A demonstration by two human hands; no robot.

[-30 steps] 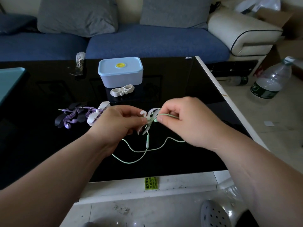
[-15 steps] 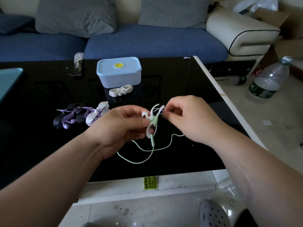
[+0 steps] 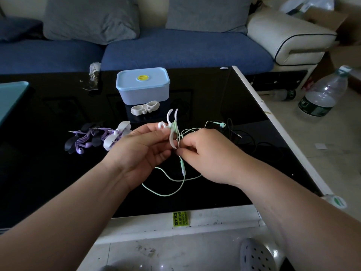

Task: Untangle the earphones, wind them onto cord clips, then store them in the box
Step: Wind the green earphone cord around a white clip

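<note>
Black glass table [image 3: 58,173] | blue sofa [image 3: 175,49] behind | tiled floor [image 3: 332,153]

A glossy black table [image 3: 58,182] with a white rim is carrying a lidded pale-blue box [image 3: 143,87] at its far middle, with 1 white cord clip [image 3: 145,107] lying just in front of it. To the left, purple earphones [image 3: 88,137] are lying bundled against another white clip [image 3: 117,133]. A green earphone cord [image 3: 166,192] is trailing in loops across the near middle, its earbud [image 3: 222,125] resting further right beside a loose black cable [image 3: 254,145]. A crumpled wrapper [image 3: 94,75] is sitting at the far left.
</note>
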